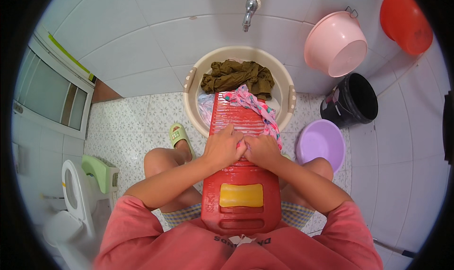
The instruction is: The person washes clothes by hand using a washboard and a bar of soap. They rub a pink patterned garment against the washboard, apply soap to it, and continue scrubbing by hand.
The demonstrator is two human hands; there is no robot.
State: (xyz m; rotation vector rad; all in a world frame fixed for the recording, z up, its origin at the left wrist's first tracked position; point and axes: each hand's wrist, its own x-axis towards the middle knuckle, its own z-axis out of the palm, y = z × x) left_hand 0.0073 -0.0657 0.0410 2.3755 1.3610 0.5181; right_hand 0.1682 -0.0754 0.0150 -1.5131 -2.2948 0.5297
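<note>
Both fists meet over a red plastic washboard [234, 115] that leans from my lap into a cream wash tub [238, 52]. My left hand [224, 144] and my right hand [261, 148] grip a wet pink patterned cloth [260, 108], close together, knuckles almost touching. From my right hand the cloth trails up the board's right side and across its ribbed top. A yellow bar of soap [241, 195] rests in the recess at the board's near end. Crumpled brown-olive clothing [237, 76] lies at the tub's far side, with paler fabric [206, 108] at its left.
A chrome tap [250, 13] juts from the wall above the tub. To the right stand a purple basin [321, 142] and a black bucket [354, 99]. Pink [337, 44] and red [406, 20] basins hang on the wall. At left are a toilet [76, 188] and a green stool [97, 174].
</note>
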